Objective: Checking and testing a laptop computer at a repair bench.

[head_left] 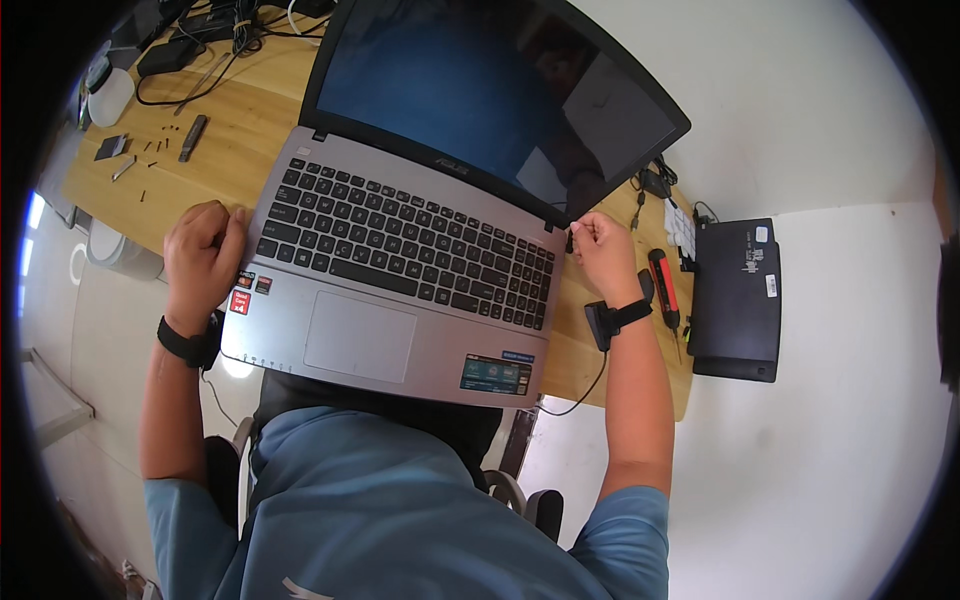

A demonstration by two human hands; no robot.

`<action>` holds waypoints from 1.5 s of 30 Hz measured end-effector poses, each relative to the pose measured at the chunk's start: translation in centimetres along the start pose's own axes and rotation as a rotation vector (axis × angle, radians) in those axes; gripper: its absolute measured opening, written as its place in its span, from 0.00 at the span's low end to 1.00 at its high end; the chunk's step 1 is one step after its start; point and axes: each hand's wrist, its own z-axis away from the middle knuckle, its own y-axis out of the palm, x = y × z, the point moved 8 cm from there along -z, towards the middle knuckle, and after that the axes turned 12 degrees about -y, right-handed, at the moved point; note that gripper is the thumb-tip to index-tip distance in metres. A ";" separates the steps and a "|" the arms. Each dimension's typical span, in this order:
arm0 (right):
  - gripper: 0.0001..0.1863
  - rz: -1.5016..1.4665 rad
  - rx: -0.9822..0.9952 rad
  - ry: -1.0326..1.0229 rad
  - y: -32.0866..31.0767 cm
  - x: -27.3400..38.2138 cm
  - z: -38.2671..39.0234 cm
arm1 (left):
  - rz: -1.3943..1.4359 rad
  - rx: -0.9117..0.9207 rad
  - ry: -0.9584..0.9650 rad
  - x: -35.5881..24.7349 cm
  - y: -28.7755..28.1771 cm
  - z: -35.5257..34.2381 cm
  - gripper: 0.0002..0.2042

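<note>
An open grey laptop [330, 285] with black keys lies over the front of the wooden table, its near edge above my lap. Its screen [450, 100] is tilted back and looks dark, with a bluish reflection. My left hand [205, 255] rests at the laptop's left edge, fingers curled in and thumb along its side; the palm is hidden. At the right hinge corner, my right hand [603, 255] is closed in a pinch. A small dark bit shows by those fingertips, too small to name. Black straps circle both wrists.
On the table's [90, 195] left lie small screws [150, 160], a dark narrow stick-shaped piece [193, 138] and bundled black cables [240, 25]. A red-and-black screwdriver [664, 285] lies right of my right wrist. Beyond it is a black flat case [735, 300] with white labels.
</note>
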 end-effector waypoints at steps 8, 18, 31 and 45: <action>0.07 -0.059 0.066 -0.053 -0.4 -1.3 -0.8 | 0.013 0.038 0.019 -0.1 0.0 0.0 0.18; 0.06 0.111 -0.014 -0.127 -2.1 -2.7 -3.2 | -0.004 0.015 0.017 -0.1 0.3 -0.2 0.17; 0.07 -0.072 -0.065 -0.070 -5.0 3.9 3.5 | -0.006 0.008 -0.010 0.8 0.0 0.1 0.17; 0.08 -0.293 -0.056 -0.502 3.6 22.6 19.4 | 0.438 0.447 0.103 -6.3 -4.4 3.5 0.07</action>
